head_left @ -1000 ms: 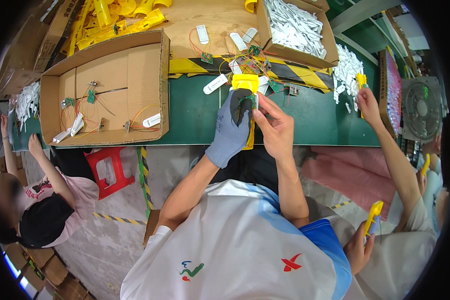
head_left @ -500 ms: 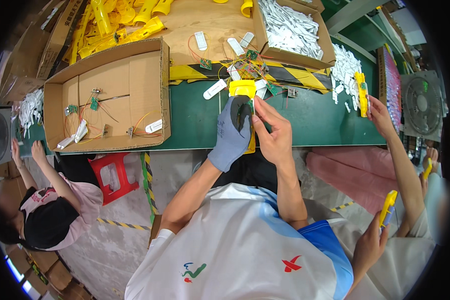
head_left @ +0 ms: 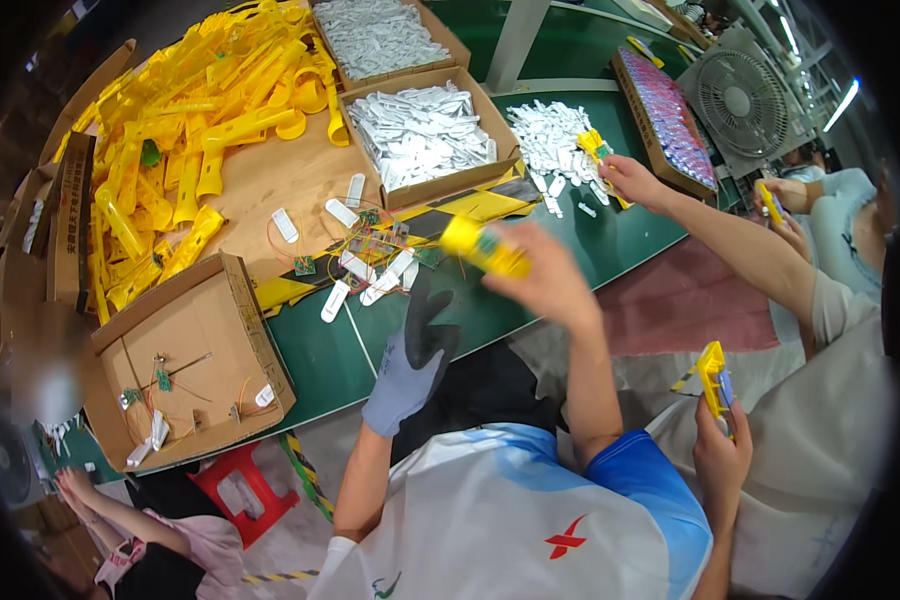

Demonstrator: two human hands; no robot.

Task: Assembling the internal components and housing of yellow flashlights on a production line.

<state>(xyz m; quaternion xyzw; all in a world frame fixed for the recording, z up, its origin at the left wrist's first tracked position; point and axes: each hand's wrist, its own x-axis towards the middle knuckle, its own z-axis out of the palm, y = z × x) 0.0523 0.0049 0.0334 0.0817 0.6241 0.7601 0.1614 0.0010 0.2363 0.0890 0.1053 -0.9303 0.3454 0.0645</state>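
My right hand point(head_left: 552, 275), bare and smeared by motion, grips a yellow plastic housing point(head_left: 467, 240) with a green circuit board on it. The housing is held up over the green bench near the striped tape. My left hand point(head_left: 410, 370), in a grey-blue glove with dark fingertips, holds nothing. Its fingers are apart above the bench's front edge. Just beyond it lies a tangle of white plastic pieces point(head_left: 388, 278), thin wires and green circuit boards point(head_left: 304, 266).
An open carton point(head_left: 260, 345) at left holds several wired boards. Yellow housings point(head_left: 260, 125) heap at the back left. Cartons of white pieces point(head_left: 420, 135) stand behind. At right, a co-worker's hands hold yellow housings point(head_left: 712, 375), near loose white pieces point(head_left: 550, 135) and a fan point(head_left: 738, 100).
My view has swung to the right. My right hand has carried the yellow housing away from my gloved left hand, which has let go and spread its fingers.
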